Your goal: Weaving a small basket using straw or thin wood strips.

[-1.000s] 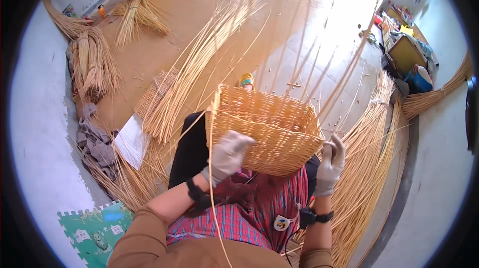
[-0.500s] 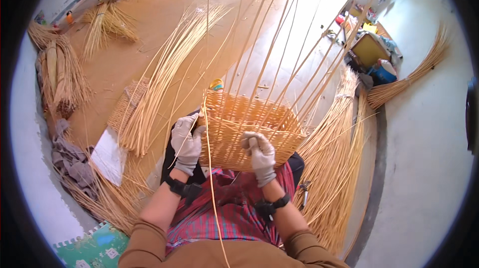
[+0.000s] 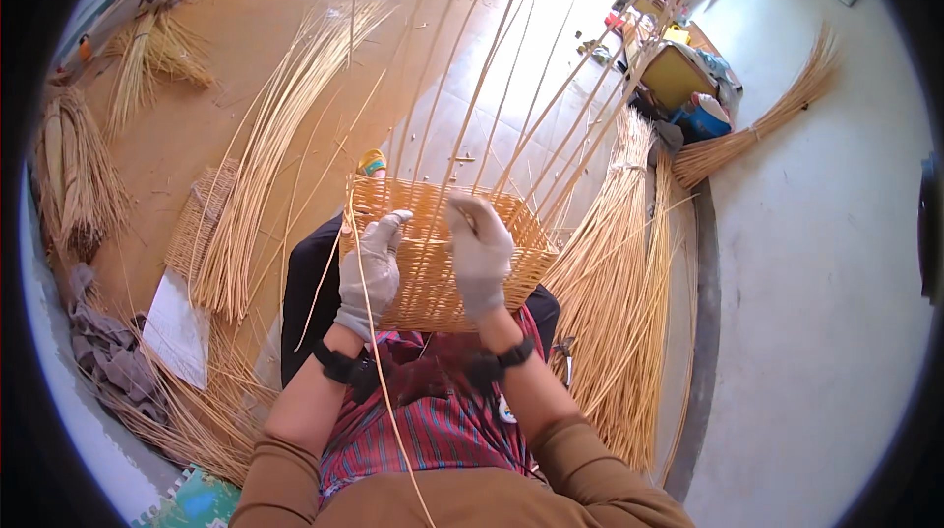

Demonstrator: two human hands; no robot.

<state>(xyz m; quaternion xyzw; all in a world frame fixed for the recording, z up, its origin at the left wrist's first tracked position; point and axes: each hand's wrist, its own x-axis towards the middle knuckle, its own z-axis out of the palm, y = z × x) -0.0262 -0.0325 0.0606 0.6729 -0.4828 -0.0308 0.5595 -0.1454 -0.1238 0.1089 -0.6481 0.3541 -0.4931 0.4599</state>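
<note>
A woven wicker basket (image 3: 433, 307) rests on my lap, with tall upright stakes (image 3: 479, 86) rising from its far and right sides. My left hand (image 3: 369, 277), in a pale glove, is at the near rim toward the left corner. Its thumb and fingers are pressed together; what lies between them is hidden. My right hand (image 3: 479, 258), gloved too, is raised at the near rim, right of the left hand. Its fingers are curled in, and I cannot make out what they hold. A long loose weaving strand (image 3: 386, 400) runs from the left corner down over my lap.
Bundles of wicker rods lie on the left floor (image 3: 270, 154) and at the right (image 3: 615, 312). A woven panel (image 3: 202, 218), a white board (image 3: 177, 331) and a grey cloth (image 3: 113, 351) are at the left. A blue container (image 3: 703, 120) stands at the back right.
My left hand has shifted right along the rim from the basket's left corner. My right hand has risen from the near wall to the rim. The view has turned slightly right.
</note>
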